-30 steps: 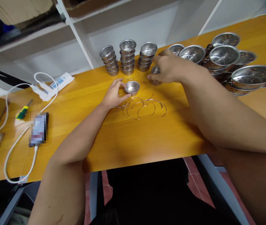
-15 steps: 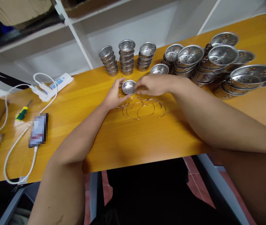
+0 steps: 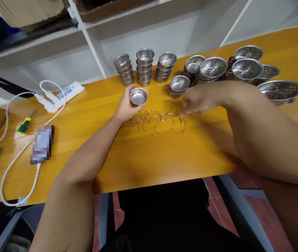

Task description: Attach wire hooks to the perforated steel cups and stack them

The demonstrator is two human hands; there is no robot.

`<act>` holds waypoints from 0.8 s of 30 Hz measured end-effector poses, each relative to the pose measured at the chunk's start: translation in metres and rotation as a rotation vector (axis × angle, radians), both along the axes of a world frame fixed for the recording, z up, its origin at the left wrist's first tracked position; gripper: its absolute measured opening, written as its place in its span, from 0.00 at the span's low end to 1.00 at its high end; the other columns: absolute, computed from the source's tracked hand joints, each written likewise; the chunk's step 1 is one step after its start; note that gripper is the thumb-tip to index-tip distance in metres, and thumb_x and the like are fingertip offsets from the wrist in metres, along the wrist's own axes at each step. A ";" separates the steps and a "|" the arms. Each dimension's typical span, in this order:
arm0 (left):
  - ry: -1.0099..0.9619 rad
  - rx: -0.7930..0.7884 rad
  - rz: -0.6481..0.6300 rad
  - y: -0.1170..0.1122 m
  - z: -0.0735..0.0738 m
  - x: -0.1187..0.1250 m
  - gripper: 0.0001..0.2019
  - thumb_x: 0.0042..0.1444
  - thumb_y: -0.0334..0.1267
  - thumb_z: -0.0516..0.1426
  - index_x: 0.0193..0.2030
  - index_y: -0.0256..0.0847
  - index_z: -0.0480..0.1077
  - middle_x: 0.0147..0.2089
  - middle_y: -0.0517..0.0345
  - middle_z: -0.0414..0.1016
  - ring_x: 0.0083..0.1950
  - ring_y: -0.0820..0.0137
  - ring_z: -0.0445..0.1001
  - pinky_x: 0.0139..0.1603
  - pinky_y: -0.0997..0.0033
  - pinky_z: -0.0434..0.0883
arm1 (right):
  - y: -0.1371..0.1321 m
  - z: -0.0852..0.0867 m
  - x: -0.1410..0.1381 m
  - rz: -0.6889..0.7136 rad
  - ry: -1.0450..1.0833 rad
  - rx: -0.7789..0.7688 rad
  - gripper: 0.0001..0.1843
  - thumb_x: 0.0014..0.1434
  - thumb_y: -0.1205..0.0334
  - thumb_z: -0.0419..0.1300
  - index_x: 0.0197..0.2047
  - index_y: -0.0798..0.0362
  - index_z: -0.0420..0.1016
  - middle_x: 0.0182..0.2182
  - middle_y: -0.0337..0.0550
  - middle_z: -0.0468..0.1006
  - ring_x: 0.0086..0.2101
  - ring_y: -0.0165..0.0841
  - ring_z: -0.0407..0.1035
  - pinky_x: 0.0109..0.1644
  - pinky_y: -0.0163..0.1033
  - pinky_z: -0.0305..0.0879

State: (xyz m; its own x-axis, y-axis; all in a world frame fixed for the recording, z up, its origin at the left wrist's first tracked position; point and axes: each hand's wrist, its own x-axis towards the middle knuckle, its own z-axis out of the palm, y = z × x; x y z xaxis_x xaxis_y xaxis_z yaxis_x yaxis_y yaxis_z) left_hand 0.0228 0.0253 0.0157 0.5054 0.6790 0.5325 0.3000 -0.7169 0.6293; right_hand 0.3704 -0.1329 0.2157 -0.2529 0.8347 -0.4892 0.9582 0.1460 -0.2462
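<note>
My left hand (image 3: 126, 106) is wrapped around a small perforated steel cup (image 3: 139, 96), its open mouth facing up. Several thin curved wires (image 3: 156, 122), bent into open arcs, lie in an overlapping group on the table just right of that hand and below the cup. At the right end of this group is my right hand (image 3: 200, 99), fingers curled together and tips down by the wires; what they hold, if anything, is hidden. Behind its fingertips stands a short stack of perforated cups (image 3: 179, 85).
Three taller cup stacks (image 3: 144, 68) stand along the back of the wooden table (image 3: 143, 164). Wider perforated cups (image 3: 213, 68) are stacked at the right. To the left are a power strip (image 3: 67, 92), a screwdriver (image 3: 24, 125) and a phone (image 3: 42, 144) on a white cable.
My right hand has left the small cup and moved right and down to the wires. My left hand has kept the cup and shifted it slightly left.
</note>
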 end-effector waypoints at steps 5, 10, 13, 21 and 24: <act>-0.038 0.007 0.029 0.002 -0.002 0.003 0.50 0.70 0.51 0.81 0.89 0.50 0.62 0.88 0.35 0.76 0.89 0.39 0.81 0.97 0.30 0.76 | -0.025 -0.021 0.002 -0.144 -0.047 -0.268 0.29 0.90 0.62 0.71 0.30 0.53 0.83 0.36 0.55 0.92 0.33 0.40 0.83 0.43 0.45 0.72; -0.052 -0.005 0.034 -0.002 0.001 0.003 0.50 0.68 0.51 0.83 0.88 0.50 0.65 0.86 0.36 0.77 0.87 0.39 0.82 0.96 0.30 0.77 | -0.025 -0.039 -0.005 -0.080 -0.075 0.038 0.12 0.80 0.71 0.69 0.41 0.53 0.88 0.41 0.53 0.93 0.40 0.45 0.85 0.43 0.46 0.68; -0.051 -0.015 0.026 -0.002 0.002 0.001 0.51 0.68 0.54 0.83 0.88 0.50 0.65 0.86 0.36 0.78 0.86 0.40 0.83 0.95 0.31 0.78 | -0.023 -0.047 -0.014 -0.043 -0.149 0.184 0.10 0.80 0.71 0.67 0.48 0.55 0.91 0.49 0.59 0.95 0.49 0.50 0.87 0.46 0.46 0.66; -0.028 0.031 -0.046 0.006 -0.005 0.003 0.53 0.72 0.57 0.81 0.92 0.53 0.59 0.88 0.38 0.75 0.90 0.39 0.79 0.98 0.29 0.74 | -0.028 -0.044 -0.023 -0.092 -0.270 0.167 0.12 0.80 0.68 0.66 0.55 0.60 0.94 0.51 0.66 0.93 0.50 0.53 0.87 0.45 0.47 0.65; -0.021 0.052 -0.072 0.008 -0.007 0.003 0.56 0.73 0.58 0.80 0.95 0.56 0.54 0.89 0.38 0.73 0.92 0.39 0.77 0.99 0.28 0.72 | -0.036 -0.032 -0.027 -0.079 -0.279 0.098 0.12 0.81 0.69 0.65 0.53 0.60 0.93 0.48 0.65 0.93 0.45 0.48 0.85 0.43 0.46 0.63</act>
